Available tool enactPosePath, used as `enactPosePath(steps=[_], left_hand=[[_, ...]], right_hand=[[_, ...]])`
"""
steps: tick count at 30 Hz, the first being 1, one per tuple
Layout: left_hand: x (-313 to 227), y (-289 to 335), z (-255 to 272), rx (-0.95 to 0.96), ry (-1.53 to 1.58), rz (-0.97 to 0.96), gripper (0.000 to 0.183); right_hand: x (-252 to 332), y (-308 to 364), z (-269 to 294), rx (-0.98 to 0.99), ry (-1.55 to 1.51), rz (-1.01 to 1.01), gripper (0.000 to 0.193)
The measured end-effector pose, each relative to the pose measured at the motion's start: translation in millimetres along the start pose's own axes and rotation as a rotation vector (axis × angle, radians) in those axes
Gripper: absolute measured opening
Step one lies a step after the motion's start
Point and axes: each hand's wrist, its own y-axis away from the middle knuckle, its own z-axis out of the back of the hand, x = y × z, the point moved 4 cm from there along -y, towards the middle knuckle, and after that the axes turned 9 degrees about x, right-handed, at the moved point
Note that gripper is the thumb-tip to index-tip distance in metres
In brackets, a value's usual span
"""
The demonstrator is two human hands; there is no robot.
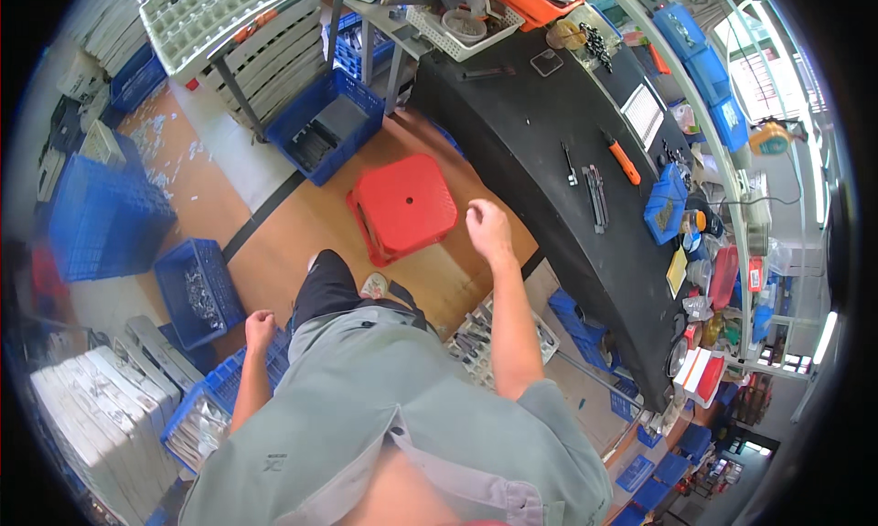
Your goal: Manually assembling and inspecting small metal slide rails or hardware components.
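From my remote post I count two bare hands. The left hand [260,327] has its fingers curled together, near one rectangular blue plastic crate [183,263]. The right hand [488,228] has fingers bent inward; I cannot tell whether the tips meet. Near it, one square-topped red plastic stool [412,220] stands on the orange-brown floor [320,222]. Rightward, one long black-covered workbench [521,114] bears one orange-handled tool [623,161]. Farther off, I record three blue plastic bins [709,71] along the rack.
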Motion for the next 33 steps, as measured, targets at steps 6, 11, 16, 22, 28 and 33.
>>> enactPosePath(steps=[6,11,16,22,28,33], left_hand=[[-134,-88,-9,0.152,-0.116,0.012,0.027],[-331,-169,-67,0.352,-0.412,-0.310,0.028],[-505,-201,-146,0.541,-0.320,-0.412,0.026],[-442,-283,-211,0.582,-0.163,-0.312,0.024],[-358,-275,-211,0.466,-0.233,-0.207,0.021],[-299,-302,-197,0.225,-0.112,-0.155,0.025]], right_hand=[[-41,-152,15,-0.192,0.255,-0.086,0.022],[-93,-242,-2,-0.294,0.375,-0.179,0.015],[-113,-274,-28,-0.496,0.518,-0.241,0.010],[-111,-276,-15,-0.430,0.508,-0.232,0.010],[-112,-275,-15,-0.366,0.560,-0.257,0.019],[-141,-261,-19,-0.366,0.596,-0.235,0.019]])
